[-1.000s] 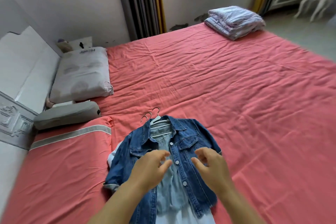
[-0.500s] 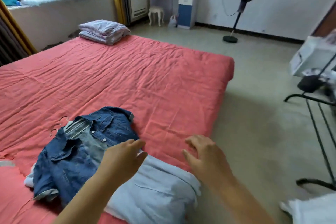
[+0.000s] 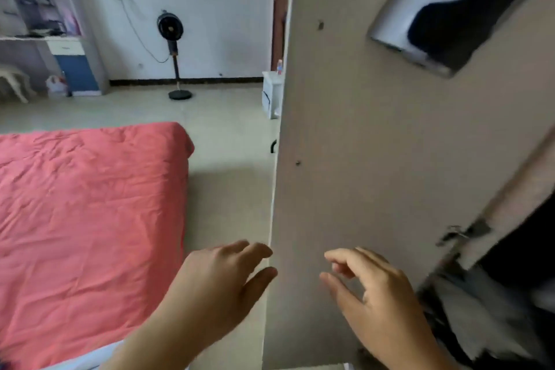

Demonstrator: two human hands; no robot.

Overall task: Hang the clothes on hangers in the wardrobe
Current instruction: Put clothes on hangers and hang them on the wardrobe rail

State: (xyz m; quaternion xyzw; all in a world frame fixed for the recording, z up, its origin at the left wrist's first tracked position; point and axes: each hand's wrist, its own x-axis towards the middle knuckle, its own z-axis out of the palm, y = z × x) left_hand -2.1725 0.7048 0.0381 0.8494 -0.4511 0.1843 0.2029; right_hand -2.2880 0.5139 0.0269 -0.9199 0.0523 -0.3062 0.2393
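Observation:
A tall beige wardrobe door (image 3: 375, 144) stands open edge-on in front of me, filling the right half of the view. Beyond it at the lower right is the dark wardrobe inside (image 3: 522, 255), with blurred grey and white cloth (image 3: 477, 318) hanging low. My left hand (image 3: 222, 285) floats with relaxed fingers just left of the door's edge, holding nothing. My right hand (image 3: 375, 297) hovers in front of the door face, fingers loosely curled and empty. A strip of pale cloth (image 3: 90, 354) shows at the bed's near edge. The denim jacket and hangers are out of view.
The red bed (image 3: 84, 219) fills the lower left. A bare floor strip (image 3: 228, 189) runs between bed and door. A standing fan (image 3: 174, 48), a white cabinet (image 3: 271, 93), shelves (image 3: 39, 3) and a stool (image 3: 15, 81) stand at the far wall.
My view has swung right, away from the denim jacket on the bed, onto the wardrobe door. Both hands stay raised and empty, now beside the door.

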